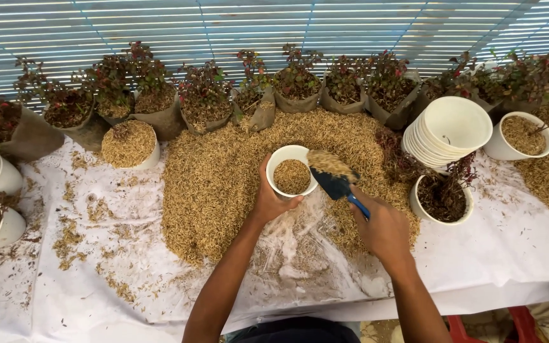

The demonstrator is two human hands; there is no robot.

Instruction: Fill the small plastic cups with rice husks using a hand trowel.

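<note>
Head view. A white pot is held by the left hand over the middle of the table, above the near slope of a broad heap of tan husk. The fingers are wrapped around the pot's wall, thumb at the rim. The pot is judged about half filled with husk.

A blue scoop is gripped by the right hand, fingers closed tight on its handle; the blade, loaded with husk, is tilted at the pot's rim.

Done so far, as judged: one pot heaped full toward the far left, another part-filled at the far right, one planted pot right of the heap. Left: a stack of empty pots lying on its side at the right, and more at the left edge.

The husk is dry, flaky and loose. The pots are smooth and round. Red-leaved seedlings in brown soft bags are lined along the far edge. The table is covered by crumpled white sheeting.
</note>
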